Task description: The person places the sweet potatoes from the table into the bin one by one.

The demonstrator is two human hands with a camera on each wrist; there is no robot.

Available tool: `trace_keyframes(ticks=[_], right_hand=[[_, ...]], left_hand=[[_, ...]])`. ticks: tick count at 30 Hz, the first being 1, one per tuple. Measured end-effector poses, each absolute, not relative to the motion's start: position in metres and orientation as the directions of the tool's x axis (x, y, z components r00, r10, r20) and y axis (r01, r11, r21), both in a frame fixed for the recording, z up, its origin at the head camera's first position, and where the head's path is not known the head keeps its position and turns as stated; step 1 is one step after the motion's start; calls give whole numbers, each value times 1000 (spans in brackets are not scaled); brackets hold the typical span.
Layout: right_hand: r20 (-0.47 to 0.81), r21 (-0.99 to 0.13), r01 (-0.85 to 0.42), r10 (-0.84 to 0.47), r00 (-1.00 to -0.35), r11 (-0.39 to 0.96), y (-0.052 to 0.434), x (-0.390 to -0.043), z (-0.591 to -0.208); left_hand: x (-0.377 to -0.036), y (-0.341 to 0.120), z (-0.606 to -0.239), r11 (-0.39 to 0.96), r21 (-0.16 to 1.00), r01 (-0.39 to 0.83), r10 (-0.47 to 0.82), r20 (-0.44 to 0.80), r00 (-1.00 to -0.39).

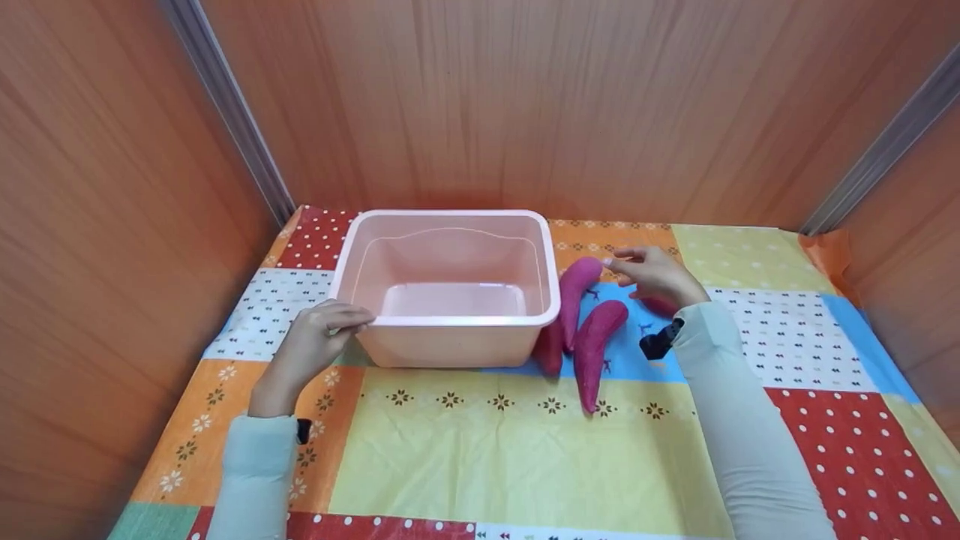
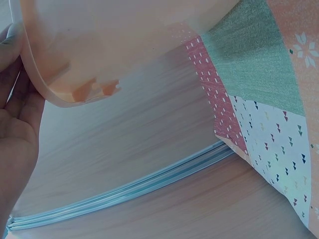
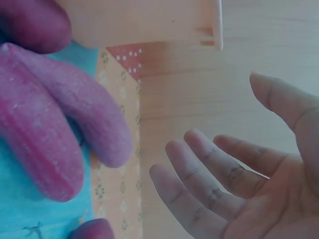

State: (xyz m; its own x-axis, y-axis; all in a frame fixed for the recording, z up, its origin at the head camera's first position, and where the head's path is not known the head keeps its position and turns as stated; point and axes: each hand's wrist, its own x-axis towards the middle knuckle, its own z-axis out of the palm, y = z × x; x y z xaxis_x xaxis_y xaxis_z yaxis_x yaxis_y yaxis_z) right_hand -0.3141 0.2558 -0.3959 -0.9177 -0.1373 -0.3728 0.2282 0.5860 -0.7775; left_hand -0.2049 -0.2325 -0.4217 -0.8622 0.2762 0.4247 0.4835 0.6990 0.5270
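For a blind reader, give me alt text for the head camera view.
A person's left hand holds the rim of an empty pink tub on a patchwork cloth, while the right hand reaches open toward purple sweet potatoes lying beside it.

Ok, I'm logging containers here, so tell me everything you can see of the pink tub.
The pink tub is a rectangular basin of smooth, plastic-looking material with rounded corners and a rolled rim. It stands upright and empty on the patchwork cloth, near the back wall. The left hand holds its front left corner at the rim. Purple sweet potatoes lie along its right side, the nearest apparently touching it.
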Motion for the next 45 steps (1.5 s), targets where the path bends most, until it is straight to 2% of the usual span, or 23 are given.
trace_keyframes(ticks=[8,23,31,45], right_hand=[[-408,-790,277,-131,-903,547,264,-309,-420],[-395,-840,314,-102,-913,442,280,-292,-467],[-422,-847,352,-103,-901,398,281,-284,-487],[-511,-852,488,-103,-853,190,274,-273,-519]], left_hand=[[-199,-235,-427,703,536,468,259,420,-870],[-201,-236,-427,700,515,495,265,456,-850],[-201,-238,-425,703,529,475,254,436,-863],[-204,-235,-423,687,544,482,259,437,-861]])
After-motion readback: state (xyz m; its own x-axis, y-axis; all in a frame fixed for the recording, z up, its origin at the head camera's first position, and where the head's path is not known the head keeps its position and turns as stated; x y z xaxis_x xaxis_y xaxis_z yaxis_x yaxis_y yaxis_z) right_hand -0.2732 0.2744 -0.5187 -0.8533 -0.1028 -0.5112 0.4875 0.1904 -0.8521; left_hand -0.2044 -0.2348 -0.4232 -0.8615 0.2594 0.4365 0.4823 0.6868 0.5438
